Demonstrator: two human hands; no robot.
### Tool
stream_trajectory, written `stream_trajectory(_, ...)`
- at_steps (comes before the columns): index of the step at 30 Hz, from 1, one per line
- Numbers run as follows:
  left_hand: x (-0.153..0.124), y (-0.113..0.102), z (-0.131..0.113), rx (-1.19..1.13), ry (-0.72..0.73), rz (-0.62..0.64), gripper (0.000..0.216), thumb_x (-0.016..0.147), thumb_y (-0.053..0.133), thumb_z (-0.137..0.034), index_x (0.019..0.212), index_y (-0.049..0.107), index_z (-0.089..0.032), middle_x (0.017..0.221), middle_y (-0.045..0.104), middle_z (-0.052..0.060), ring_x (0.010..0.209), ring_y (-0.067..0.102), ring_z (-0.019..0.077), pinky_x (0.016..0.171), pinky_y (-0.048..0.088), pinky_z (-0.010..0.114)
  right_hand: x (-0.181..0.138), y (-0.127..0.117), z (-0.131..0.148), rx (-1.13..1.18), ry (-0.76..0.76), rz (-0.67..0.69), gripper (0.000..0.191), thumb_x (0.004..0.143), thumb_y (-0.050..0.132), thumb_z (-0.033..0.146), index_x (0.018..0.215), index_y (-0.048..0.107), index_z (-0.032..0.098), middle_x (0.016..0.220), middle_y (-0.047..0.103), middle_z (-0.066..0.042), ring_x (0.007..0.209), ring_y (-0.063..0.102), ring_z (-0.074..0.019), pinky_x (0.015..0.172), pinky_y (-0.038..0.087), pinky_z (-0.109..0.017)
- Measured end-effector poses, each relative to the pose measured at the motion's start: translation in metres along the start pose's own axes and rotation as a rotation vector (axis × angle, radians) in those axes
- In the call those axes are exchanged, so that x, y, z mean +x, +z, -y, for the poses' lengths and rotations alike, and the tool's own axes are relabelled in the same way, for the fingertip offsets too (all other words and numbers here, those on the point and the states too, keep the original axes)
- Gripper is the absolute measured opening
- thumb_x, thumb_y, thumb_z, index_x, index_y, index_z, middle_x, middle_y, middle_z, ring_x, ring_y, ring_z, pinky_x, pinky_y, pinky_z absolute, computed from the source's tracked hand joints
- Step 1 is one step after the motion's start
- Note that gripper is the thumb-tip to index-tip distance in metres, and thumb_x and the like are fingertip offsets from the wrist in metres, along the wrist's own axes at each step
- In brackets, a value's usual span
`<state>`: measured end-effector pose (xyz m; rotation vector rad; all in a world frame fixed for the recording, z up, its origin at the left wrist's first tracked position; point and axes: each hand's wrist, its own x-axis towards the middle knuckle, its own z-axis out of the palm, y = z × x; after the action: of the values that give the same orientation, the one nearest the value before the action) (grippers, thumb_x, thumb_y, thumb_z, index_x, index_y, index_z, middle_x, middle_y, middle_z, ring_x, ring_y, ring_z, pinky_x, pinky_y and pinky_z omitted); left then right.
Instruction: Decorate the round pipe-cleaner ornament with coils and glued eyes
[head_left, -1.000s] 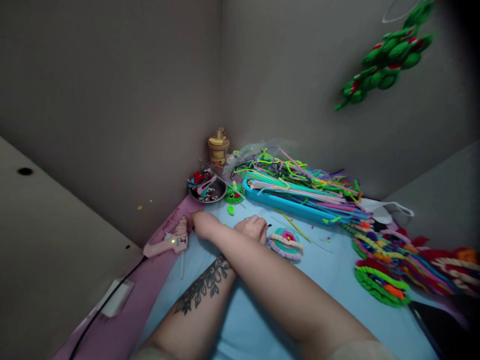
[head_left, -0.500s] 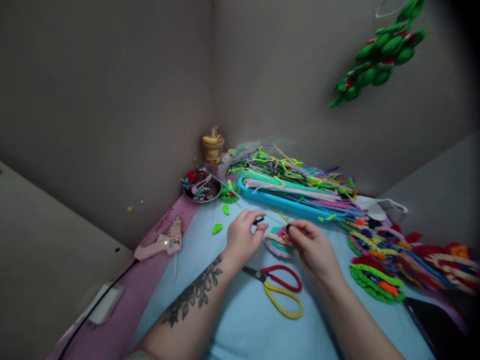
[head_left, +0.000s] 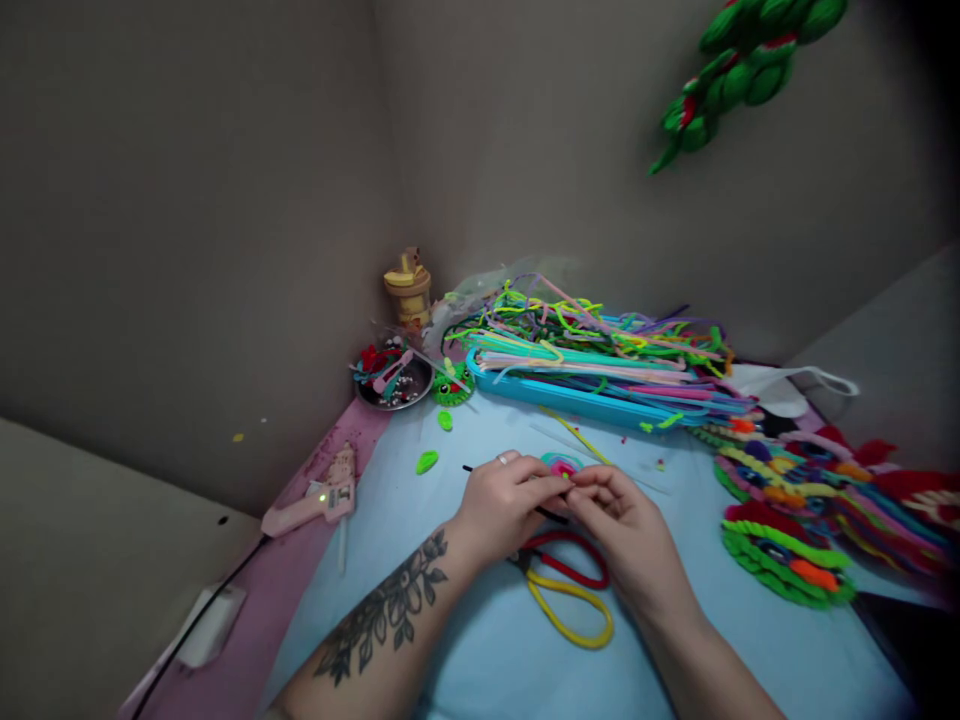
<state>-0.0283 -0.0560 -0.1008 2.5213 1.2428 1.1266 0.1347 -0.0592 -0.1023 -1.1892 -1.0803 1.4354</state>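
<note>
1. Left hand (head_left: 506, 510): fingers curled narrow around a thin black strip (head_left: 553, 516). A dark end also pokes out on the far left of the hand; can't tell if it's the same piece.
2. Right hand (head_left: 637, 540): thumb and index nearly together, tips meeting the left fingertips. Can't tell what, if anything, is pinched there.
3. Pink-and-teal piece (head_left: 561, 463): just beyond the joined fingertips, partly hidden by them. Contact unclear.
4. Scissors (head_left: 576, 640): just below the hands on the worktop (head_left: 660, 650), red and yellow handle loops toward the person, blades mostly behind the left hand.
5. Yellow stem (head_left: 576, 435): lies past the pink-and-teal piece, a thin clear strip beside it.
6. Left of the hands: two loose green bits (head_left: 427, 461), one farther back near a green face piece (head_left: 452, 385).
7. Blue tray (head_left: 577, 398): behind the hands, loaded with fuzzy stems (head_left: 600, 350), more heaped behind it.
8. Back left: metal bowl (head_left: 424, 388) with beads and clips, yellow-brown cup (head_left: 409, 295) behind it.
9. Far left: pink glue gun (head_left: 307, 508) on its side, light on, black cable running past a white box (head_left: 214, 628).
10. Right side: green fuzzy piece (head_left: 787, 575) with an orange patch, in front of a multicoloured pile (head_left: 840, 490).
11. Up on the wall: green braided hanging (head_left: 739, 75) with red bits.
</note>
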Motion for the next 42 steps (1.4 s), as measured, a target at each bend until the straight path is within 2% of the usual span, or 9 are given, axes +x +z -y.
stream_trajectory(6, 0.003, -0.003, -0.001, 0.067, -0.003, 0.092, 0.023, 0.090, 0.049, -0.023, 0.102, 0.068, -0.020, 0.089, 0.070, 0.008, 0.074, 0.060, 0.0169, 0.068, 0.049, 0.030, 0.001, 0.000, 0.003, -0.039, -0.011, 0.040, 0.038, 0.065, 0.077, 0.046, 0.085, 0.058, 0.020, 0.070, 0.068, -0.003, 0.070, 0.067, -0.0200, 0.069, 0.054, -0.032)
stream_trajectory(12, 0.004, -0.003, 0.000, 0.070, -0.015, 0.055, 0.022, 0.091, 0.048, -0.025, 0.095, 0.069, -0.020, 0.084, 0.071, 0.007, 0.072, 0.059, 0.0166, 0.066, 0.048, 0.029, 0.001, 0.003, 0.006, -0.080, -0.066, 0.001, 0.033, 0.068, 0.073, 0.048, 0.079, 0.059, 0.019, 0.072, 0.063, -0.002, 0.065, 0.060, -0.0156, 0.059, 0.050, -0.026)
stream_trajectory(16, 0.003, -0.001, -0.001, -0.023, -0.035, 0.015, 0.019, 0.088, 0.051, -0.019, 0.096, 0.068, -0.018, 0.085, 0.070, 0.007, 0.076, 0.061, 0.0171, 0.070, 0.049, 0.030, 0.000, 0.005, 0.005, -0.077, -0.089, -0.006, 0.027, 0.071, 0.070, 0.043, 0.077, 0.057, 0.020, 0.071, 0.061, -0.001, 0.062, 0.057, -0.0142, 0.057, 0.048, -0.025)
stream_trajectory(21, 0.006, -0.005, -0.002, -0.205, -0.177, -0.037, 0.018, 0.087, 0.053, -0.017, 0.095, 0.069, -0.020, 0.085, 0.069, 0.006, 0.081, 0.063, 0.0172, 0.074, 0.050, 0.030, -0.001, 0.006, 0.002, -0.281, -0.200, -0.014, 0.015, 0.081, 0.059, 0.035, 0.080, 0.058, 0.020, 0.075, 0.061, -0.001, 0.069, 0.058, -0.0160, 0.065, 0.048, -0.027)
stream_trajectory(27, 0.008, -0.006, 0.001, -0.232, -0.176, -0.010, 0.020, 0.084, 0.053, -0.011, 0.096, 0.069, -0.018, 0.086, 0.072, 0.007, 0.081, 0.064, 0.0183, 0.075, 0.050, 0.031, -0.002, 0.005, 0.001, -0.503, -0.336, -0.033, 0.011, 0.085, 0.052, 0.027, 0.079, 0.058, 0.019, 0.077, 0.059, -0.002, 0.069, 0.056, -0.0157, 0.065, 0.045, -0.027)
stream_trajectory(31, 0.007, -0.005, 0.003, -0.215, -0.135, 0.011, 0.026, 0.081, 0.051, -0.005, 0.100, 0.067, -0.015, 0.087, 0.070, 0.008, 0.082, 0.063, 0.0184, 0.074, 0.051, 0.031, 0.000, 0.007, 0.000, -0.538, -0.452, -0.055, 0.009, 0.082, 0.052, 0.022, 0.075, 0.058, 0.019, 0.073, 0.057, -0.001, 0.067, 0.053, -0.0146, 0.063, 0.041, -0.026)
stream_trajectory(34, 0.006, -0.004, 0.004, -0.233, -0.139, -0.006, 0.029, 0.082, 0.055, -0.007, 0.107, 0.065, -0.016, 0.094, 0.068, 0.008, 0.087, 0.063, 0.0180, 0.076, 0.052, 0.029, 0.002, 0.008, 0.001, -0.381, -0.320, -0.050, 0.012, 0.079, 0.053, 0.027, 0.070, 0.055, 0.019, 0.065, 0.053, 0.001, 0.059, 0.049, -0.0132, 0.057, 0.039, -0.025)
stream_trajectory(37, 0.006, -0.004, 0.005, -0.224, -0.131, -0.032, 0.026, 0.082, 0.060, -0.010, 0.106, 0.065, -0.018, 0.096, 0.066, 0.008, 0.089, 0.062, 0.0176, 0.077, 0.052, 0.029, 0.004, 0.009, 0.004, -0.166, -0.159, -0.012, 0.016, 0.076, 0.056, 0.033, 0.069, 0.054, 0.019, 0.060, 0.051, 0.002, 0.055, 0.046, -0.0117, 0.053, 0.036, -0.024)
stream_trajectory(42, 0.007, -0.004, 0.006, -0.295, -0.120, -0.028, 0.026, 0.081, 0.058, -0.005, 0.100, 0.067, -0.020, 0.095, 0.064, 0.006, 0.088, 0.061, 0.0161, 0.077, 0.051, 0.027, 0.004, 0.008, 0.011, -0.032, -0.061, 0.054, 0.018, 0.071, 0.061, 0.033, 0.065, 0.052, 0.018, 0.058, 0.046, 0.005, 0.054, 0.041, -0.0096, 0.053, 0.032, -0.023)
